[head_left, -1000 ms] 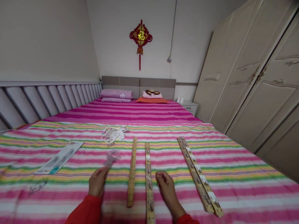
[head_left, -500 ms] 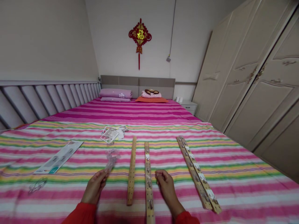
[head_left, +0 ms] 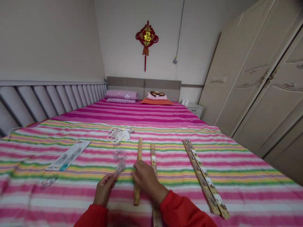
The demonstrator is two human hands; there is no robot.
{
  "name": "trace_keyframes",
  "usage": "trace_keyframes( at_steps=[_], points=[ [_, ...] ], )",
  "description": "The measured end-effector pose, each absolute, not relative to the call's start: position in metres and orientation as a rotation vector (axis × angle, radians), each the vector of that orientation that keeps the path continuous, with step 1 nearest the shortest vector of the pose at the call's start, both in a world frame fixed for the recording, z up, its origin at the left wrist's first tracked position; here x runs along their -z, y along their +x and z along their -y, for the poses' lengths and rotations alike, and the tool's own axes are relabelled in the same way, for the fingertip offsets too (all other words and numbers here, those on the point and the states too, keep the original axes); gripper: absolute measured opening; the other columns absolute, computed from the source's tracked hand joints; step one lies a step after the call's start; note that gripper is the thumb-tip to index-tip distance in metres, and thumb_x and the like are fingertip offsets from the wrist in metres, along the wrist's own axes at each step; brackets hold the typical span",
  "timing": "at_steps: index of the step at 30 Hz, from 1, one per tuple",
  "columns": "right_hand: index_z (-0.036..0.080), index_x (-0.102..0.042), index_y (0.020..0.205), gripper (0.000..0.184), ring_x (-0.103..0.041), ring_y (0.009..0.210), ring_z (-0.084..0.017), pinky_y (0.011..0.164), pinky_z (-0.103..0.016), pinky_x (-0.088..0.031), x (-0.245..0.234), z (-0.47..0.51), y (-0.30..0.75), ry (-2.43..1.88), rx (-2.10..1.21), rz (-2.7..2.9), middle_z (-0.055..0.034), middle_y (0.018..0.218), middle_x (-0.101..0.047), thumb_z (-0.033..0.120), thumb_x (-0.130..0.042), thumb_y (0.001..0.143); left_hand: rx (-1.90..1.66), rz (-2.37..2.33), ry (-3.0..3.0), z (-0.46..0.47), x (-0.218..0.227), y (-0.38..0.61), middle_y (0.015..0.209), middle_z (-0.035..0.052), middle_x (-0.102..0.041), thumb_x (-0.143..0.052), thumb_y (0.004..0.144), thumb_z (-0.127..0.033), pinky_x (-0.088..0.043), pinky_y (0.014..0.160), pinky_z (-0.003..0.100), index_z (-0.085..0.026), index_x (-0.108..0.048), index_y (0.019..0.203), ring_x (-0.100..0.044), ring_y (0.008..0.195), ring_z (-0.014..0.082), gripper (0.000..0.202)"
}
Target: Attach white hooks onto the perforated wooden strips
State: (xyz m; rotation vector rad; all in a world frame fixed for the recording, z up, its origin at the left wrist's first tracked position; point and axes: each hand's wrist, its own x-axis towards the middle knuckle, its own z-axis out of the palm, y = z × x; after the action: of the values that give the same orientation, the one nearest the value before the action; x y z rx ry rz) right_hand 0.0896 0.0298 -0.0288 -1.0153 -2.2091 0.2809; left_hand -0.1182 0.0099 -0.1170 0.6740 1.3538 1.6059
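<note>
My left hand (head_left: pixel 104 189) pinches the near end of a clear, crinkled plastic packet (head_left: pixel 120 167) that stretches away over the striped sheet. My right hand (head_left: pixel 146 179), fingers curled, is over a bare wooden strip with holes (head_left: pixel 136 197) and hides its middle; whether it grips anything is hidden. Beside that strip lies a second one with metal rings (head_left: pixel 153 154), partly covered by my right forearm. Farther right, two more wooden strips (head_left: pixel 201 176) lie side by side, carrying rings, several of them on white backings.
Left on the sheet lie a white card with rings (head_left: pixel 71 154) and a thin clear loop (head_left: pixel 49 181). A pile of small packets and papers (head_left: pixel 117 135) sits beyond my left hand. Pillows (head_left: pixel 121 95) rest by the headboard (head_left: pixel 163 86); a wardrobe (head_left: pixel 251 82) stands right.
My right hand has moved left across the ringed strip to the bare strip, close to my left hand. My left hand keeps the plastic packet. The view has shifted slightly left.
</note>
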Motion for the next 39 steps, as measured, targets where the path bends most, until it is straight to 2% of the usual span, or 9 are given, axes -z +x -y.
trace_keyframes(
  at_steps=[3,6,13,16,21,23,30,35,39],
  points=[
    [0.018,-0.056,0.092,0.014,-0.058,0.079,-0.02,0.063,-0.028,-0.042,0.028,-0.037,0.064,-0.991,-0.039,2.468,-0.0059,0.091,-0.061,0.021,-0.059,0.079,-1.622,-1.327,0.684,-0.01,0.118,-0.118,0.055,-0.0022,-0.058,-0.083,0.042,-0.046,-0.03,0.048,0.02,-0.013,-0.068,0.068,-0.041,0.05,0.0073,0.044],
    [0.017,-0.055,0.092,0.013,-0.057,0.078,-0.021,0.062,-0.029,-0.043,0.035,-0.047,0.048,-0.974,0.116,2.566,-0.0063,0.089,-0.061,0.017,-0.055,0.079,-1.625,-1.304,0.693,-0.01,0.119,-0.118,0.055,-0.0028,-0.057,-0.083,0.045,-0.045,-0.029,0.048,0.02,-0.013,-0.067,0.066,-0.04,0.049,0.0068,0.042],
    [0.015,-0.058,0.089,0.012,-0.057,0.074,-0.021,0.064,-0.031,-0.042,0.048,-0.06,0.039,-0.951,0.194,2.613,-0.0077,0.082,-0.061,0.012,-0.052,0.079,-1.622,-1.264,0.727,-0.01,0.121,-0.119,0.053,-0.0032,-0.055,-0.081,0.049,-0.045,-0.028,0.046,0.02,-0.014,-0.067,0.066,-0.039,0.048,0.0063,0.038],
    [0.016,-0.06,0.083,0.012,-0.057,0.071,-0.019,0.063,-0.029,-0.04,0.047,-0.067,0.041,-1.081,0.049,2.463,-0.007,0.081,-0.063,0.011,-0.05,0.078,-1.618,-1.274,0.714,-0.01,0.122,-0.119,0.053,-0.0032,-0.056,-0.082,0.047,-0.043,-0.028,0.046,0.02,-0.014,-0.067,0.067,-0.039,0.047,0.0062,0.038],
    [0.019,-0.056,0.06,0.015,-0.051,0.056,-0.014,0.053,-0.023,-0.035,0.04,-0.089,0.052,-1.268,-0.679,1.711,0.002,0.057,-0.055,0.015,-0.052,0.073,-1.633,-1.301,0.698,-0.01,0.124,-0.121,0.053,-0.0033,-0.056,-0.081,0.046,-0.044,-0.03,0.047,0.02,-0.014,-0.066,0.066,-0.041,0.047,0.0068,0.039],
    [0.019,-0.053,0.055,0.016,-0.049,0.053,-0.013,0.051,-0.022,-0.035,0.038,-0.097,0.06,-1.229,-0.821,1.576,0.0037,0.053,-0.052,0.017,-0.053,0.071,-1.629,-1.329,0.723,-0.01,0.123,-0.12,0.054,-0.0025,-0.058,-0.081,0.047,-0.045,-0.032,0.048,0.021,-0.014,-0.067,0.069,-0.043,0.048,0.0079,0.041],
    [0.019,-0.055,0.055,0.012,-0.049,0.051,-0.013,0.048,-0.022,-0.038,0.034,-0.1,0.078,-1.138,-0.904,1.515,0.0037,0.051,-0.054,0.02,-0.052,0.067,-1.622,-1.411,0.75,-0.005,0.103,-0.107,0.063,0.0005,-0.063,-0.082,0.04,-0.048,-0.043,0.055,0.024,-0.014,-0.066,0.085,-0.054,0.059,0.0136,0.059],
    [0.019,-0.053,0.052,0.013,-0.049,0.051,-0.013,0.049,-0.022,-0.037,0.038,-0.094,0.072,-1.123,-0.909,1.503,0.0044,0.049,-0.053,0.02,-0.054,0.064,-1.696,-1.425,0.786,-0.003,0.099,-0.101,0.057,-0.003,-0.059,-0.08,0.045,-0.047,-0.041,0.05,0.023,-0.014,-0.059,0.105,-0.051,0.053,0.0124,0.071],
    [0.019,-0.055,0.052,0.012,-0.05,0.051,-0.013,0.051,-0.022,-0.038,0.043,-0.088,0.064,-1.125,-0.919,1.52,0.0047,0.05,-0.054,0.016,-0.053,0.063,-1.765,-1.461,0.863,-0.002,0.103,-0.097,0.062,-0.0026,-0.057,-0.08,0.046,-0.044,-0.043,0.055,0.024,-0.016,-0.063,0.09,-0.052,0.054,0.011,0.054]
  ],
)
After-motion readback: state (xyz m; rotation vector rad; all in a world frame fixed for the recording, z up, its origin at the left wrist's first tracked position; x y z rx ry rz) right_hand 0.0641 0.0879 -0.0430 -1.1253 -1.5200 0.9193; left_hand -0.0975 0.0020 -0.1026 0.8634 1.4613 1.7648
